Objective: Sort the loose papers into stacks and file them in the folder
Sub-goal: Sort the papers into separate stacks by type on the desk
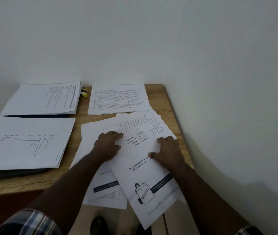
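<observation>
Both hands press flat on a loose sheet at 5 o'clock on the desk: left hand at its left edge, right hand at its right. Paper stacks lie at 9, 10 and 12 o'clock.

My wooden counter fills the lower middle of the frame, pushed into a corner of plain white wall. A small yellow thing sits near its back edge. Plaid sleeve at lower left.
</observation>
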